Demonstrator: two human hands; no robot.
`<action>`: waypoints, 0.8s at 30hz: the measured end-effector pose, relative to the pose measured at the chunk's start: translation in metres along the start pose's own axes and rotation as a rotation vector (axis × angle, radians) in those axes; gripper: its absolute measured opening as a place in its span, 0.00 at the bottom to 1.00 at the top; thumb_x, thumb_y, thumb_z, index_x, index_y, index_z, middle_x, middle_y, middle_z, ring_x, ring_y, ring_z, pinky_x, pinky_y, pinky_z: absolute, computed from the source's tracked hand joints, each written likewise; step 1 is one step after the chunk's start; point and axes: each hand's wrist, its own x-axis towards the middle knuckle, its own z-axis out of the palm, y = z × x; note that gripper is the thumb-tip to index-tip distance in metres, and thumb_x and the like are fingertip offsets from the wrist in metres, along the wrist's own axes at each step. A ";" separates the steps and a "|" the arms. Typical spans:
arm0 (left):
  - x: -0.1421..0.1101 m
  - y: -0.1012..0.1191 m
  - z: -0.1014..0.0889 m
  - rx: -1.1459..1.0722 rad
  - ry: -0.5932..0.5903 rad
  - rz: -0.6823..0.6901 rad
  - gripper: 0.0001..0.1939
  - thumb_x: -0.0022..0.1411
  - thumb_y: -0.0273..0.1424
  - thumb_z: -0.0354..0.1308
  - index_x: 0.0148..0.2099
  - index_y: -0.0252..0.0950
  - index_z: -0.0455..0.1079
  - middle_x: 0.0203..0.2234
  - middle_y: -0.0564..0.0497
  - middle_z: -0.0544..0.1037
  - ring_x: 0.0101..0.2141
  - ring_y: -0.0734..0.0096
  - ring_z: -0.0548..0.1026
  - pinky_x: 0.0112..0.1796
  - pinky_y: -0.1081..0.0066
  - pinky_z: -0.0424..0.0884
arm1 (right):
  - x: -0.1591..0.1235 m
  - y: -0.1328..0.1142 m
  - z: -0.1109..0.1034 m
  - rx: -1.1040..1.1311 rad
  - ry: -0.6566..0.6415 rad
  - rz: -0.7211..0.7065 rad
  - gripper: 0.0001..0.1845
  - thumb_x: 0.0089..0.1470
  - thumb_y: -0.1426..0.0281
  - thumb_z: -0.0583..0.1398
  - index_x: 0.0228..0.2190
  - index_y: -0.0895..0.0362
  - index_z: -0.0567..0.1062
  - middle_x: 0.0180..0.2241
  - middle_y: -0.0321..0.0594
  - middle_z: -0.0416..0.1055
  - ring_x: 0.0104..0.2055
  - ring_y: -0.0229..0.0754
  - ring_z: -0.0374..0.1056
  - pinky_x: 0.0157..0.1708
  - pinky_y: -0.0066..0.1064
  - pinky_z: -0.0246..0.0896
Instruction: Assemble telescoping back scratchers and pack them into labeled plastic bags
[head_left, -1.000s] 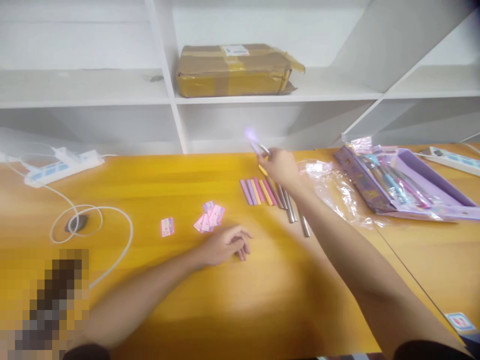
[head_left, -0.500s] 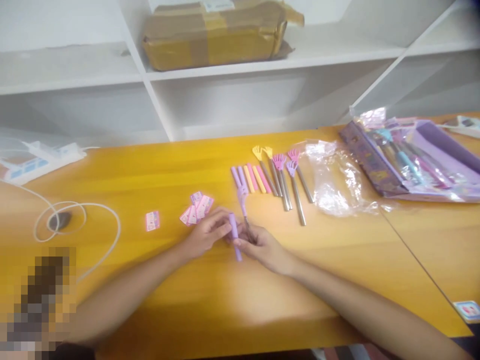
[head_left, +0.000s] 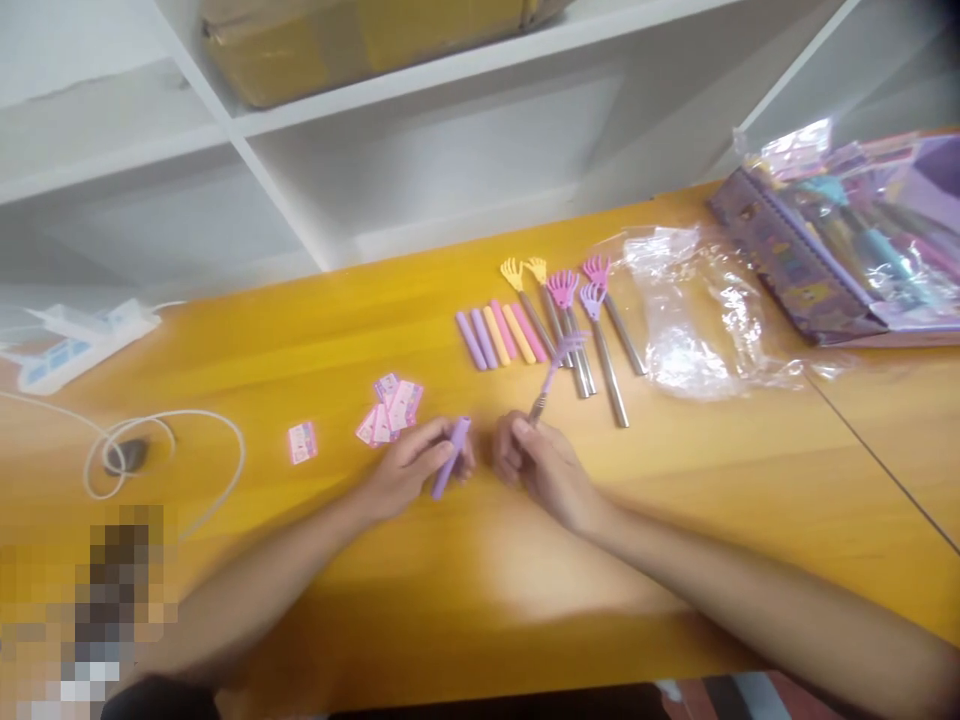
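Observation:
My left hand (head_left: 420,462) is closed on a purple handle sleeve (head_left: 451,458), which tilts up to the right. To its right, my right hand (head_left: 541,455) grips the metal rod of a purple back scratcher (head_left: 553,382), its claw head pointing up and away. The two pieces are apart. Beyond my hands lies a row of purple, yellow and pink handle sleeves (head_left: 501,335). Beside the row are several back scratchers (head_left: 613,370) with metal rods and yellow, pink or purple claw heads. Small pink cards (head_left: 388,410) overlap near my left hand.
A single pink card (head_left: 303,442) lies further left, near a white cable (head_left: 238,450) and a power strip (head_left: 82,345). On the right are crumpled clear plastic (head_left: 697,320) and a purple box (head_left: 810,265) of wrapped back scratchers. White shelves with a cardboard box (head_left: 360,45) stand behind.
My hands have drawn apart. The back scratcher has moved right from beside the handle sleeve and now leans right; the sleeve has tilted the same way. The camera view has shifted.

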 end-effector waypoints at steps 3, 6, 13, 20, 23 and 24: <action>-0.002 0.002 0.003 -0.046 -0.019 -0.096 0.20 0.78 0.48 0.52 0.48 0.35 0.68 0.34 0.48 0.77 0.29 0.70 0.78 0.30 0.72 0.73 | 0.008 -0.004 -0.005 -0.058 0.104 -0.176 0.26 0.72 0.50 0.57 0.29 0.56 0.73 0.29 0.39 0.67 0.33 0.40 0.66 0.37 0.34 0.63; -0.004 0.005 0.004 0.087 -0.006 -0.137 0.20 0.77 0.49 0.52 0.51 0.35 0.69 0.31 0.52 0.75 0.25 0.76 0.72 0.25 0.76 0.66 | 0.015 -0.012 -0.010 -0.097 0.194 -0.263 0.29 0.71 0.48 0.56 0.27 0.55 0.74 0.29 0.39 0.65 0.32 0.40 0.62 0.34 0.33 0.60; -0.005 0.008 0.004 0.342 -0.027 -0.042 0.19 0.79 0.46 0.51 0.53 0.35 0.73 0.29 0.55 0.72 0.27 0.77 0.65 0.29 0.75 0.61 | 0.018 -0.013 -0.012 0.107 0.177 -0.173 0.26 0.70 0.44 0.57 0.33 0.54 0.72 0.20 0.27 0.47 0.19 0.33 0.42 0.20 0.27 0.39; -0.004 0.005 0.004 0.333 -0.014 -0.033 0.20 0.79 0.46 0.51 0.56 0.36 0.73 0.29 0.55 0.72 0.28 0.75 0.65 0.31 0.73 0.61 | 0.013 -0.015 -0.011 0.040 0.206 -0.265 0.22 0.70 0.48 0.59 0.35 0.54 0.72 0.20 0.27 0.52 0.19 0.33 0.48 0.21 0.27 0.43; -0.004 0.004 0.004 0.364 -0.004 -0.031 0.20 0.79 0.46 0.51 0.55 0.36 0.73 0.30 0.54 0.73 0.28 0.75 0.66 0.31 0.73 0.61 | 0.010 -0.017 -0.014 0.018 0.209 -0.345 0.21 0.71 0.51 0.59 0.34 0.53 0.72 0.20 0.28 0.53 0.19 0.32 0.47 0.20 0.27 0.42; -0.004 0.003 0.004 0.383 -0.003 -0.034 0.20 0.79 0.46 0.51 0.55 0.36 0.73 0.30 0.54 0.74 0.28 0.74 0.67 0.31 0.73 0.62 | 0.009 -0.017 -0.015 -0.014 0.196 -0.364 0.20 0.72 0.52 0.59 0.33 0.54 0.71 0.20 0.28 0.53 0.19 0.32 0.47 0.20 0.27 0.41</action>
